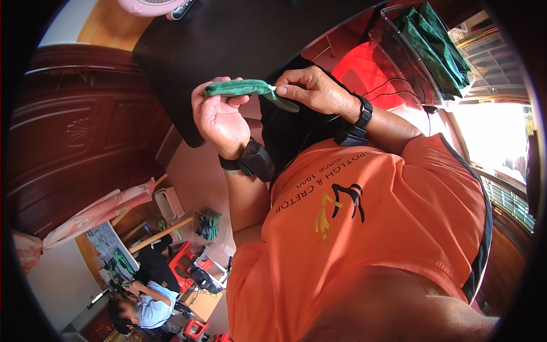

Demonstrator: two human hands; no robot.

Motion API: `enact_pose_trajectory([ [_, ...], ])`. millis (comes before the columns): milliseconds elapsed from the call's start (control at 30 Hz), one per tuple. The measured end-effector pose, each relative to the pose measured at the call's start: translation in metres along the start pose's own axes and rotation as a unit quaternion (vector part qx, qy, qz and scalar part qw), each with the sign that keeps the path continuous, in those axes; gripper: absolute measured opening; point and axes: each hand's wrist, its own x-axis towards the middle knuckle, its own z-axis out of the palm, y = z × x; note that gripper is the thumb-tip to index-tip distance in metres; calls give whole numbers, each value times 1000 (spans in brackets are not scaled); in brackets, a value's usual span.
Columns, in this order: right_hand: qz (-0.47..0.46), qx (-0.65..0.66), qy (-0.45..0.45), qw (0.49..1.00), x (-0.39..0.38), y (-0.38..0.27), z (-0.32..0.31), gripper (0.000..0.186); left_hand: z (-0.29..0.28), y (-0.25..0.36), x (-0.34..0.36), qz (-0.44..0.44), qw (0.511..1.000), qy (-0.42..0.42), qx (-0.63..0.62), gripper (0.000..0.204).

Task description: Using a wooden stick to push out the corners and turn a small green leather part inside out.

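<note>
A narrow green velvety cloth pouch [239, 87] is held crosswise above my lap, at the near edge of the dark table. My left hand [221, 122] grips its left part, palm turned up, with the fingers partly behind the cloth. At its other end my right hand [313, 90] pinches a small pale bit, perhaps a cord or tip, between thumb and forefinger. A darker green flap [283, 102] hangs below that pinch. What lies inside the pouch, if anything, is hidden. Both wrists wear black straps with black boxes.
The dark table [222, 43] stretches ahead, with a pink round device [149, 5] on it. Right, a clear bin [407, 54] holds green cloth near a red stool [364, 71] and dark cables. Carved wood panelling [85, 131] stands left. Lower left, another person [154, 308] sits working.
</note>
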Motion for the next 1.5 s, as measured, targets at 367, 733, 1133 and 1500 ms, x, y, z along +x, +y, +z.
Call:
enact_pose_trajectory([
  [367,-55,-51,-129,989,1,-2,-8,22,-13,-21,3,24,995,-64,-76,25],
  [733,-95,-97,-114,984,-2,-1,-2,24,-19,-23,6,-4,992,-83,-95,24],
  [1133,43,175,-114,977,1,5,1,30,2,5,0,62,998,-3,22,48],
  [1500,54,143,-116,981,0,5,5,30,-9,12,0,52,994,-73,58,27],
])
